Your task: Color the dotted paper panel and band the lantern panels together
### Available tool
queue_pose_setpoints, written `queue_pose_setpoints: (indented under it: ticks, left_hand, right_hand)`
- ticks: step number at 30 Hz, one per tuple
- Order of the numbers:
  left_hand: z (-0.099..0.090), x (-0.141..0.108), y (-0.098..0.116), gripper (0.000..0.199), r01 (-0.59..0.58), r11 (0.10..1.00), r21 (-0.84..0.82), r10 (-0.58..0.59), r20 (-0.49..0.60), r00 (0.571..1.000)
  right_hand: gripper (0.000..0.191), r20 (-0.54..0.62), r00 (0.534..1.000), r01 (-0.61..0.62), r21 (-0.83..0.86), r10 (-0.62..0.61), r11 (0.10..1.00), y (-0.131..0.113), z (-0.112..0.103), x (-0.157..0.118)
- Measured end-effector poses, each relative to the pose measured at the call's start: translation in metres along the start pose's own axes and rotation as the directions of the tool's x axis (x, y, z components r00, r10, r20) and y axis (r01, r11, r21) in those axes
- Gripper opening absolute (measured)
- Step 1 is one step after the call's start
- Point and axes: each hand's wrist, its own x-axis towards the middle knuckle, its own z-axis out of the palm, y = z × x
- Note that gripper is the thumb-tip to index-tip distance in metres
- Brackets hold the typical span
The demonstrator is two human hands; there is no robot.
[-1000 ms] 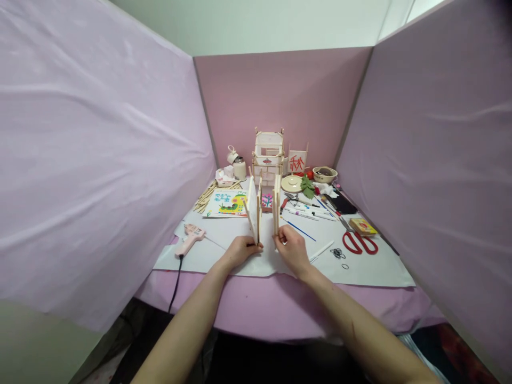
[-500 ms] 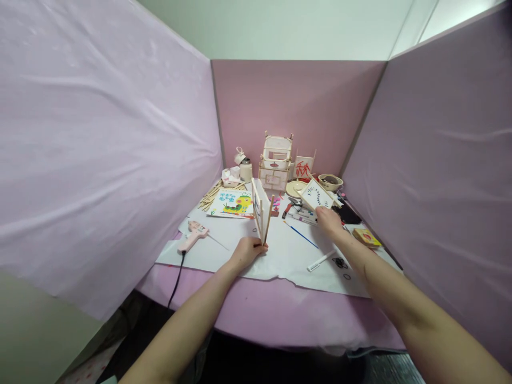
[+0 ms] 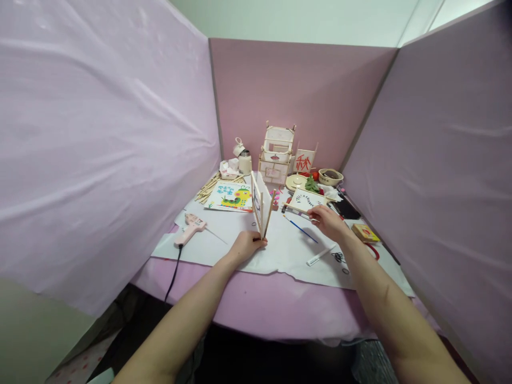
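Note:
In the head view, my left hand (image 3: 248, 246) is closed on the lower end of white panels edged with wooden sticks (image 3: 263, 205); they stand upright, spread apart like a V. My right hand (image 3: 326, 220) has its fingers pinched on the near edge of a stick-framed white panel (image 3: 306, 199) with dark dashes drawn on it. That framed panel lies nearly flat, over or just above the things at the right back. A blue paintbrush (image 3: 301, 229) and a white marker (image 3: 320, 256) lie on the paper between my hands.
A pink glue gun (image 3: 190, 229) with a black cord lies at left. Behind it are a caterpillar picture book (image 3: 230, 197) and loose sticks (image 3: 206, 186). A stick-built structure (image 3: 275, 154) stands at the back, near a plate (image 3: 296, 182) and a bowl (image 3: 330, 177). A yellow box (image 3: 365, 233) sits at right.
My right hand has lowered the dashed panel from a tilted pose to nearly flat, uncovering green leaves behind it. My left hand keeps its hold. The camera view has shifted slightly.

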Motion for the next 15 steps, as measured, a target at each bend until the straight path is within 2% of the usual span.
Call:
queue_pose_setpoints:
  ticks: [2,5,7,9,11,15]
  left_hand:
    - [-0.001,-0.001,0.001,0.029,-0.003,1.0,0.006,0.003,0.0,1.0]
    - [-0.001,-0.002,0.004,0.028,-0.007,1.0,0.016,0.007,0.002,1.0]
    - [-0.002,-0.003,0.006,0.027,-0.01,1.0,0.024,0.01,0.001,1.0]
    - [-0.002,-0.002,0.006,0.026,-0.011,0.999,0.034,0.012,-0.003,1.0]
    - [-0.001,-0.002,0.005,0.027,-0.011,0.999,0.044,0.011,-0.007,1.0]
    - [-0.001,-0.001,0.003,0.027,-0.01,0.999,0.049,0.01,-0.004,1.0]
  right_hand:
    - [0.024,0.087,0.996,-0.036,0.185,0.02,0.982,-0.011,0.005,-0.013]
    - [0.025,0.167,0.985,-0.092,0.37,0.031,0.925,-0.025,0.013,-0.034]
    - [0.023,0.217,0.975,-0.159,0.516,0.05,0.842,-0.031,0.018,-0.047]
    - [0.021,0.272,0.959,-0.247,0.664,0.079,0.706,-0.036,0.023,-0.057]
    - [0.02,0.286,0.954,-0.285,0.761,0.093,0.583,-0.038,0.028,-0.066]
    - [0.019,0.228,0.97,-0.239,0.814,0.089,0.529,-0.04,0.036,-0.078]
